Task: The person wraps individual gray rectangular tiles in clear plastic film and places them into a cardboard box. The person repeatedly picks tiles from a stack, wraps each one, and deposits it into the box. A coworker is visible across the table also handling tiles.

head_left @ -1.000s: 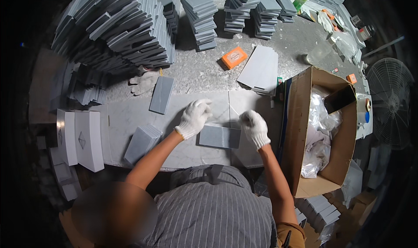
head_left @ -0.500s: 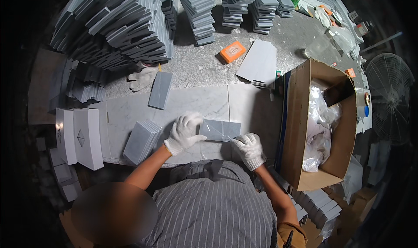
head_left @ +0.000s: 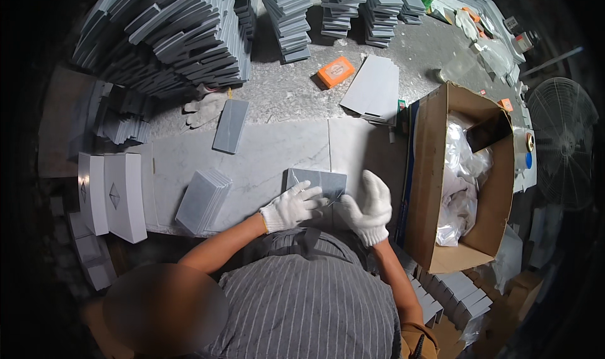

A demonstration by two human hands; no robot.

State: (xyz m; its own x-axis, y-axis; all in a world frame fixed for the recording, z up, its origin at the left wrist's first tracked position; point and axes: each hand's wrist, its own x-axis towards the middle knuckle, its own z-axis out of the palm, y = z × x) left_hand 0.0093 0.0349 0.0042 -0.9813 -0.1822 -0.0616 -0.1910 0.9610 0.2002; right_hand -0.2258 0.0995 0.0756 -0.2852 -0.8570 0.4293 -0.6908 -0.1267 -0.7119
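Note:
A grey stone tile (head_left: 326, 180) with pale veins lies flat on the white marble slab (head_left: 265, 151) in front of me. My left hand (head_left: 293, 206), in a white knit glove, rests over the tile's near left part, fingers spread out to the right. Beside the tile's right end is my right hand (head_left: 368, 209), gloved too, palm turned toward the left with fingers extended and nothing in it. To the left stands a small stack of grey tiles (head_left: 204, 201). Farther off, a single grey tile (head_left: 231, 126) lies by itself near a loose glove (head_left: 205, 111).
An open cardboard box (head_left: 435, 189) with clear plastic bags stands at my right. White boxes (head_left: 125, 195) are at the left edge. Tall tile stacks (head_left: 189, 37) rise behind. An orange box (head_left: 335, 72) and white sheets (head_left: 373, 88) lie farther back; a fan (head_left: 564, 132) is far right.
My left hand has moved right and nearer, from the tile's left end onto its near side. My right hand has let go of the right end and opened, fingers turned upward.

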